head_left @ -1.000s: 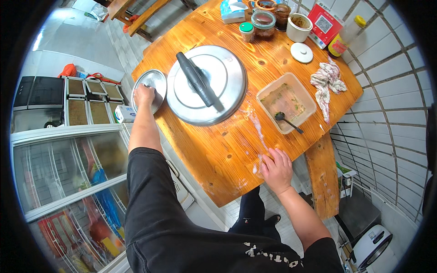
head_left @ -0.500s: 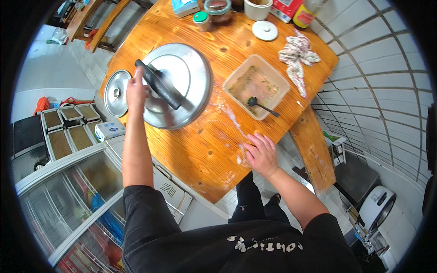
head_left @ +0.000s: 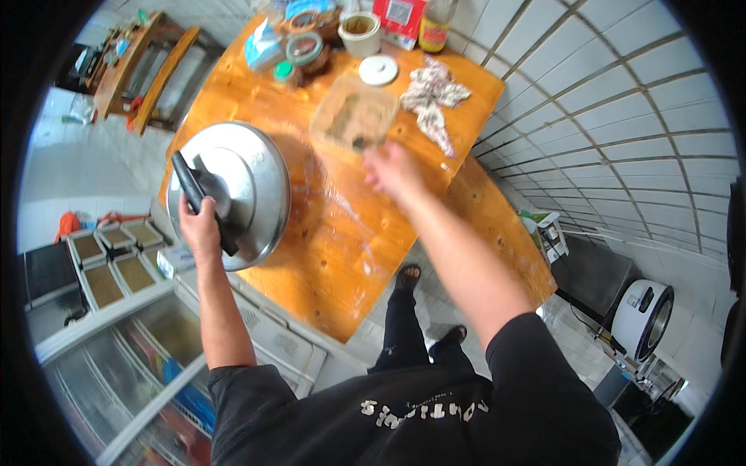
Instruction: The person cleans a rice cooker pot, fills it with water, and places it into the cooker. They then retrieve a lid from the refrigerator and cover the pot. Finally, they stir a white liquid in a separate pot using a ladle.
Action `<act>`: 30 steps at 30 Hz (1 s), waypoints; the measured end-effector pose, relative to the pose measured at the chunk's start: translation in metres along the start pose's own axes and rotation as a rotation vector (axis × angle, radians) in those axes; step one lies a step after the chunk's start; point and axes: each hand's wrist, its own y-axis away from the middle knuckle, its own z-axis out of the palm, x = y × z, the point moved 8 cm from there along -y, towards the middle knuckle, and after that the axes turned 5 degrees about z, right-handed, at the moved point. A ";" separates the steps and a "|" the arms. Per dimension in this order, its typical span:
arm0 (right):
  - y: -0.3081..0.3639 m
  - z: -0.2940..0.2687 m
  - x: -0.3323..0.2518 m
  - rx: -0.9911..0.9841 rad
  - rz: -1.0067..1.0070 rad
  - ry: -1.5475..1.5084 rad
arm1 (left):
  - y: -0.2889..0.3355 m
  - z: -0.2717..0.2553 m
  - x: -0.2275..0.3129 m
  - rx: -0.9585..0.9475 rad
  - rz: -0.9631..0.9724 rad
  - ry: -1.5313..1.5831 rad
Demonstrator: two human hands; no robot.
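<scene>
Metal lid (head_left: 239, 180): at 9 o'clock from the middle of the tabletop (head_left: 311, 283), broad and domed, its black handle (head_left: 187, 180) turned upward.
Left grip (head_left: 200, 227): closed around the black handle, thumb showing on top.
Right grip (head_left: 392, 167): at 3 o'clock, just beside the tub's near corner; motion blur hides the fingers, so I cannot tell whether they are open, closed or touching the spoon.
Plastic tub (head_left: 392, 106): at 1 o'clock, translucent and lidless, with brownish leftovers and dark bits across its bottom.
Black spoon (head_left: 360, 143): in the tub, at its 5 o'clock corner.
White pot (head_left: 360, 44): at 12 o'clock, uncovered, with something brown inside.
White cover (head_left: 378, 70): flat, just beyond the tub at 1 o'clock.
Glass jar (head_left: 304, 49): at 12 o'clock, dark reddish-brown contents.
Green-capped jar (head_left: 284, 71): smaller, just beside the glass jar, at its 7 o'clock.
Patterned cloth (head_left: 434, 95): crumpled at 2 o'clock.
Glass-topped freezer (head_left: 167, 373): at 7 o'clock, off the tabletop, with a blue package (head_left: 190, 396) among its contents.
</scene>
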 end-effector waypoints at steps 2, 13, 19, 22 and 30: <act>-0.018 -0.034 -0.029 0.105 -0.080 0.490 | 0.017 -0.041 0.003 -0.042 -0.007 0.043; -0.025 -0.063 -0.037 0.499 -0.827 1.236 | 0.169 -0.242 -0.057 0.105 -0.270 0.030; 0.068 0.112 0.065 -0.233 -0.864 1.348 | 0.232 -0.287 -0.095 0.308 -0.408 -0.031; -0.018 0.183 0.014 0.194 -0.998 1.327 | 0.257 -0.307 -0.101 0.355 -0.418 0.084; -0.007 0.386 0.046 -0.459 -0.820 1.086 | 0.335 -0.356 -0.110 0.471 -0.501 0.043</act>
